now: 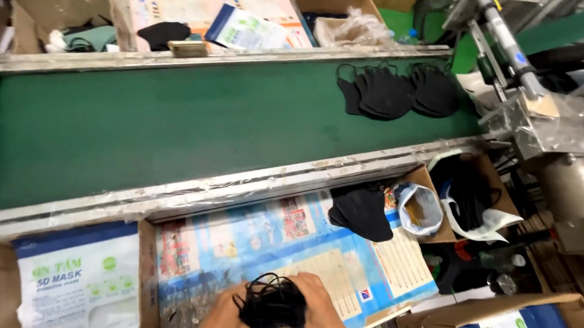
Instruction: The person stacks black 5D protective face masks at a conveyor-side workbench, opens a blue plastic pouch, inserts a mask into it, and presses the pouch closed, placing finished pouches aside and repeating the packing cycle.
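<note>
Head view: both hands (271, 312) seemingly clasp black masks (270, 304) beside white-and-blue pouches (76, 282).

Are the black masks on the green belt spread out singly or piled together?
Piled together: the black masks overlap in one fanned cluster at the far right of the green belt, ear loops tangled at its edges.

Showing: two hands (230, 317) (321, 312); four heaps of black masks (399, 93) (363, 211) (272, 306) (163, 34); one green conveyor belt (174, 124); five cardboard boxes (149, 276).
</note>
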